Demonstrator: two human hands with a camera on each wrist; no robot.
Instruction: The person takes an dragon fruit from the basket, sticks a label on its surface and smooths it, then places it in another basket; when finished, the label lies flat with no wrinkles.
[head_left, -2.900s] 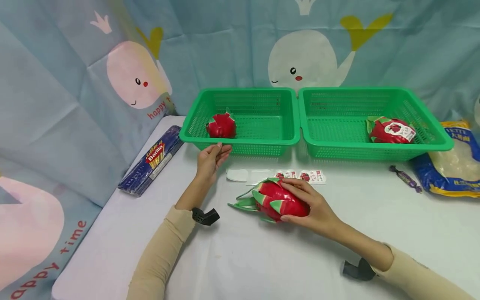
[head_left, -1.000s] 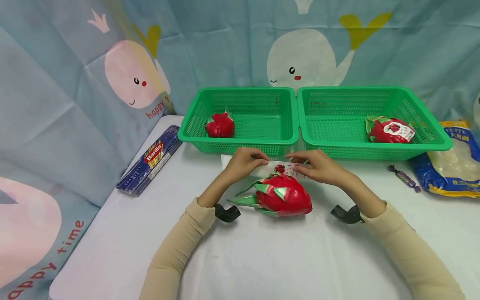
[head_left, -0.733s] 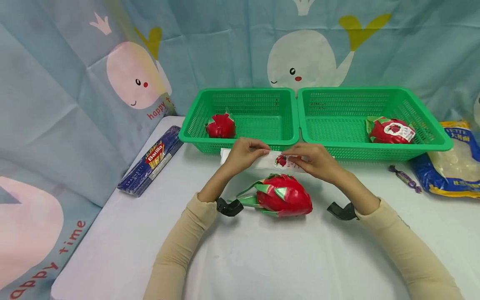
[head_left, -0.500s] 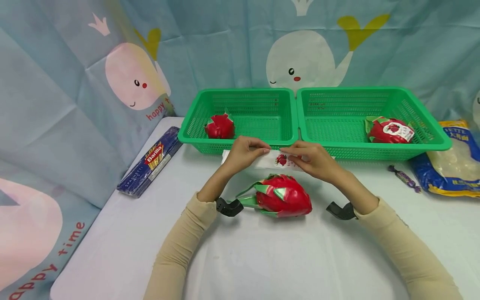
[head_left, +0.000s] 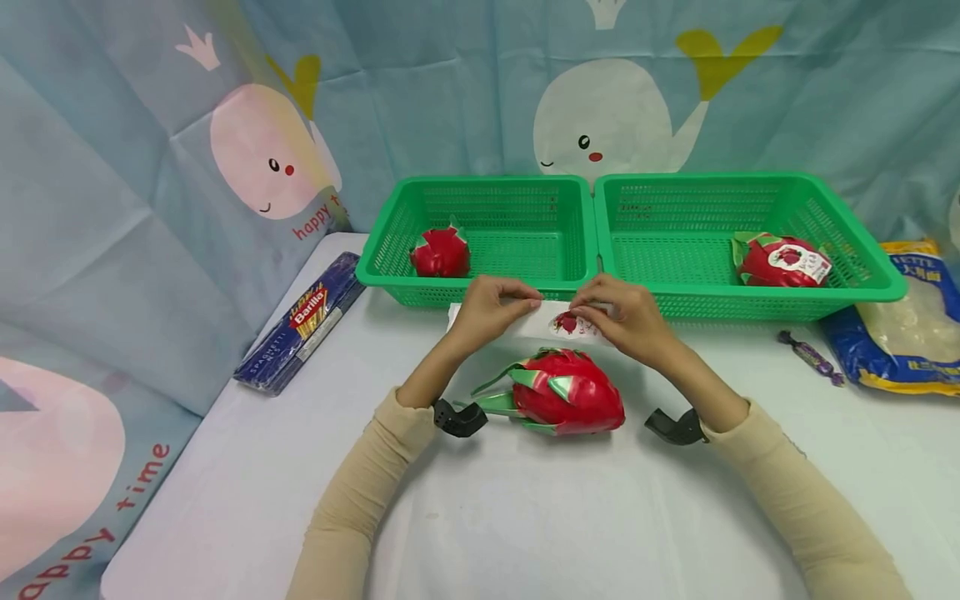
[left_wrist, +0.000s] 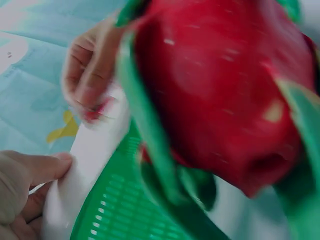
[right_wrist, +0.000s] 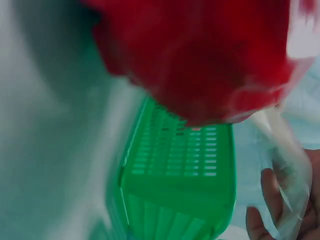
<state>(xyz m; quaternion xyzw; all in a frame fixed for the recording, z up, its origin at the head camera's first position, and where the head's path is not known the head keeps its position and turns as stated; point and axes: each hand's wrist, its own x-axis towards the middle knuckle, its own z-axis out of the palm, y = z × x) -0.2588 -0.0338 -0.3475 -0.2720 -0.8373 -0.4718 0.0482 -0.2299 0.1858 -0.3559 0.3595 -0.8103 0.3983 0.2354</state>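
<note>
In the head view my left hand (head_left: pixel 486 317) pinches a white sticker strip (head_left: pixel 534 320) near its middle, thumb on the near face. My right hand (head_left: pixel 628 323) has its thumb and fingertips together at the top edge of a dragon fruit label (head_left: pixel 570 324) on that strip. The strip is raised in front of the baskets, its right part hidden behind the right hand. Below both hands a red dragon fruit (head_left: pixel 573 392) with green leaf tips lies on the table, leaves to the left. It fills much of both wrist views, where it looks blurred.
Two green baskets stand side by side; the left basket (head_left: pixel 480 284) bears a dragon fruit (head_left: pixel 441 252), the right basket (head_left: pixel 750 293) a labelled dragon fruit (head_left: pixel 783 260). A blue spaghetti pack (head_left: pixel 300 323) lies left. A wrapped candy (head_left: pixel 810 357) and a blue-yellow bag (head_left: pixel 911 325) lie right.
My right hand has let go of the dragon fruit. Both hands have taken the sticker strip and raised it off the table. Most recently, the right hand shifted slightly at the label's edge.
</note>
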